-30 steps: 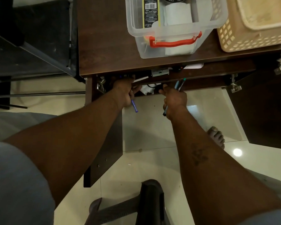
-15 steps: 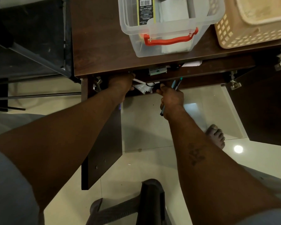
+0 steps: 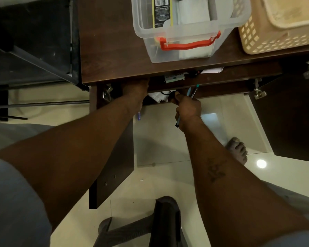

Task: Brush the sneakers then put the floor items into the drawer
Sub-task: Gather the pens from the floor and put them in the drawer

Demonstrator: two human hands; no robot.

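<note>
Your left hand [image 3: 135, 94] reaches into the drawer [image 3: 230, 82] under the surface [image 3: 111, 50]. Its fingers are hidden, but its grip is closed round a blue pen [image 3: 138, 116] whose end pokes out below the wrist. Your right hand [image 3: 186, 108] has its grip clamped on a bundle of pens [image 3: 193, 91] at the drawer's front edge. The drawer looks only partly open, so the pens could catch on the surface's lip and drop to the floor [image 3: 168, 139]. With 2 hands crowding 1 narrow gap, either could knock the other's pens loose.
</note>
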